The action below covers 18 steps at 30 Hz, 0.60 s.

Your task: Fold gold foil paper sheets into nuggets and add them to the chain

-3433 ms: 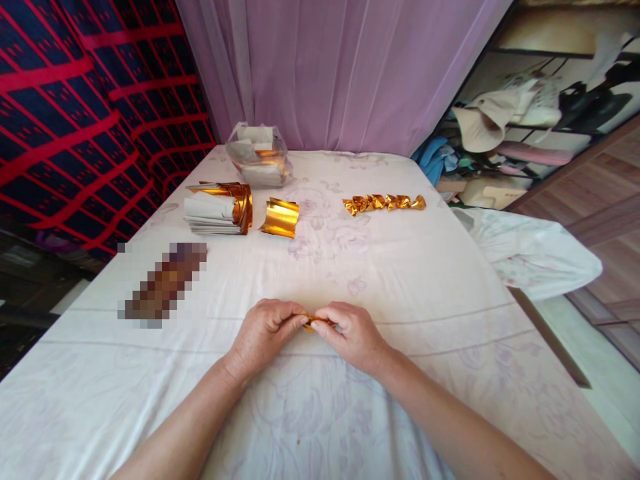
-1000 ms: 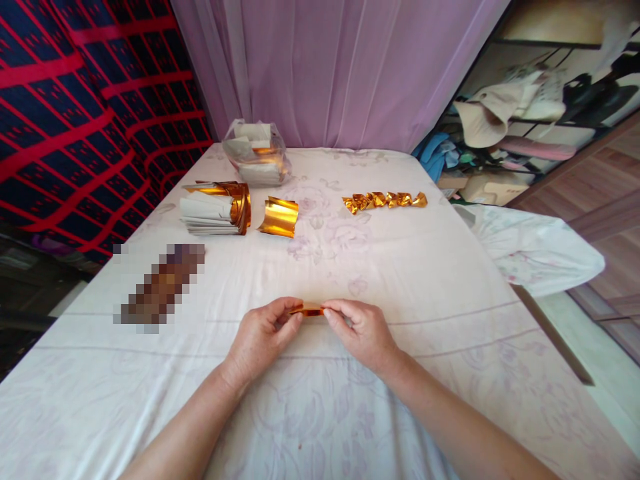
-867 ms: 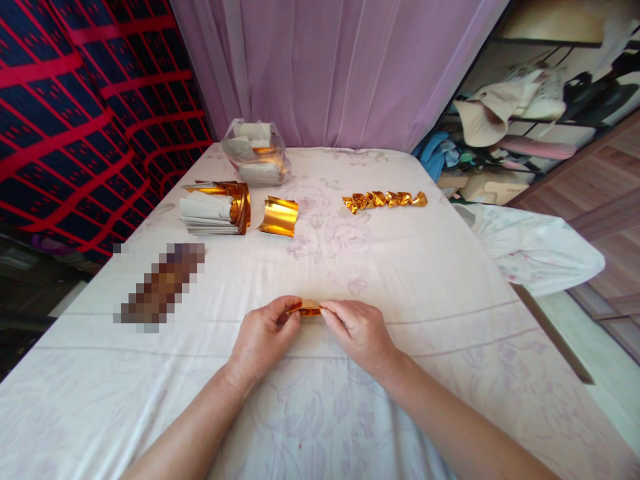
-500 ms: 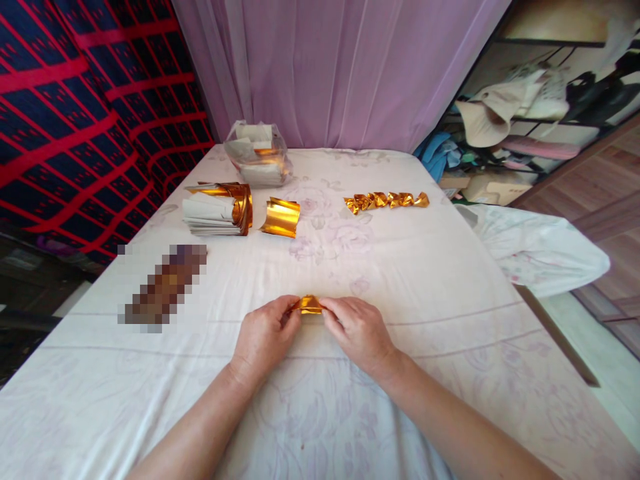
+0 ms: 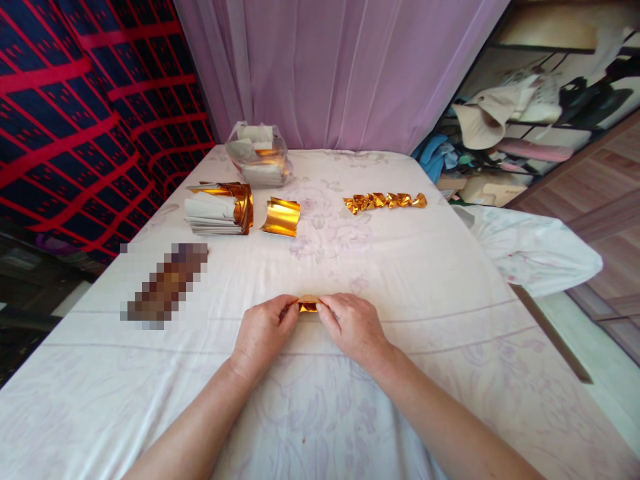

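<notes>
Between my two hands is a small folded piece of gold foil paper point(image 5: 308, 306), held just over the cloth near the middle of the table. My left hand point(image 5: 265, 328) pinches its left end between thumb and fingers. At the right end, my right hand point(image 5: 354, 325) grips it the same way. Beyond them lies a curved gold foil sheet point(image 5: 281, 217), beside a thick stack of foil-backed paper point(image 5: 213, 212). A row of folded gold foil pieces point(image 5: 385, 202) rests farther off to the right.
A clear plastic bag point(image 5: 260, 157) with more paper stands at the back left. A pixelated brown object point(image 5: 167, 283) lies on the left of the flowered tablecloth point(image 5: 350, 427). Past the right edge are a white bundle point(image 5: 545, 250) and shelves holding a beige cap point(image 5: 483, 120).
The foil piece has turned between my fingers: its upper edge now shows a duller tan strip over a darker gold opening. Both hands keep their pinch and have barely moved.
</notes>
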Each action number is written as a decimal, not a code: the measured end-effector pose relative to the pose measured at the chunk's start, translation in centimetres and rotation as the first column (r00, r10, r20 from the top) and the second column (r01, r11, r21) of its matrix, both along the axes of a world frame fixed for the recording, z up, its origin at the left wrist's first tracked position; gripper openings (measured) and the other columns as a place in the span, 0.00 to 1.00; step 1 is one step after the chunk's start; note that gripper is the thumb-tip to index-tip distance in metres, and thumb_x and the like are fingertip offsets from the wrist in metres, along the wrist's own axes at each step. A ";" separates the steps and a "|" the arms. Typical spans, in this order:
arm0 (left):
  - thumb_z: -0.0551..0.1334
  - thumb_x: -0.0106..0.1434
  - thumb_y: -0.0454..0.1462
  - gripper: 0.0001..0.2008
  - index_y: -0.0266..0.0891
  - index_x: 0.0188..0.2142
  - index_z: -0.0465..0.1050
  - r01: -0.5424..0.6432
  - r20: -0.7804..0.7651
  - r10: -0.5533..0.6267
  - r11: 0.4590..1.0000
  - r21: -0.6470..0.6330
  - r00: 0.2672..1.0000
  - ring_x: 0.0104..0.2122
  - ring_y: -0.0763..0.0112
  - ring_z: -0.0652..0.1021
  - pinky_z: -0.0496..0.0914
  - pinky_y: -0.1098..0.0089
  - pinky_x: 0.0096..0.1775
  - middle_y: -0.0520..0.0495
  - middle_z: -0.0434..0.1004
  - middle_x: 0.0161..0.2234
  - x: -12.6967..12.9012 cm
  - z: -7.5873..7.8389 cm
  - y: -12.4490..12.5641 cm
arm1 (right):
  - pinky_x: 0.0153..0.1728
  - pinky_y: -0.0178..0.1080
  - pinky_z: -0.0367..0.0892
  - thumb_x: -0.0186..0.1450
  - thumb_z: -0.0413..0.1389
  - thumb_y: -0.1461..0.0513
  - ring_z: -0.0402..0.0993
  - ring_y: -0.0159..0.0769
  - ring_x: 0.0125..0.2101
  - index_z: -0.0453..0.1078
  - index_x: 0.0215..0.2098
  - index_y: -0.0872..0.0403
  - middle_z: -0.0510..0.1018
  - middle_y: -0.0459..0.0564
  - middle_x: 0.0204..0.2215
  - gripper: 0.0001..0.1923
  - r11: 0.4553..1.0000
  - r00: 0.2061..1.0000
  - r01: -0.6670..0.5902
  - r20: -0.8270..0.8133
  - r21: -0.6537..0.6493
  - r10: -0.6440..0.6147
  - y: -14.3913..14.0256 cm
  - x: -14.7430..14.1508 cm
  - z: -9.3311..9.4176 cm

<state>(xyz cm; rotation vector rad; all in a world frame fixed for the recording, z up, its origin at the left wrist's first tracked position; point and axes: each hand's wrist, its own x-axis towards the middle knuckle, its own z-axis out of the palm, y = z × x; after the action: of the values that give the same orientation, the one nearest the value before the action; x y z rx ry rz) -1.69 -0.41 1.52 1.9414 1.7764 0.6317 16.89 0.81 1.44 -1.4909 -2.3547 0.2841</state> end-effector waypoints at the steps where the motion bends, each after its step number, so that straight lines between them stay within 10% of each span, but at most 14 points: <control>1: 0.56 0.65 0.39 0.13 0.45 0.41 0.79 0.006 -0.026 -0.006 1.000 0.006 1.000 0.31 0.67 0.81 0.68 0.72 0.33 0.52 0.84 0.33 0.0 0.1 0.0 | 0.35 0.35 0.64 0.70 0.49 0.62 0.77 0.35 0.33 0.75 0.36 0.52 0.82 0.48 0.32 0.12 1.000 1.000 0.000 0.008 -0.001 0.001 0.0 0.0 0.0; 18: 0.53 0.68 0.37 0.11 0.42 0.34 0.74 0.118 -0.333 -0.110 0.993 0.004 0.937 0.29 0.65 0.79 0.64 0.71 0.29 0.47 0.81 0.30 0.8 0.0 -0.4 | 0.30 0.36 0.56 0.68 0.49 0.64 0.73 0.33 0.27 0.69 0.25 0.54 0.78 0.48 0.24 0.14 0.997 1.000 0.009 0.010 0.071 -0.009 -0.3 -0.6 -0.1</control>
<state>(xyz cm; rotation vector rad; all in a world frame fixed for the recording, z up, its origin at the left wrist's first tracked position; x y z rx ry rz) -0.89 -0.80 1.55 2.2557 1.8331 0.2981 16.27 0.48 1.35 -1.4731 -2.3404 0.1893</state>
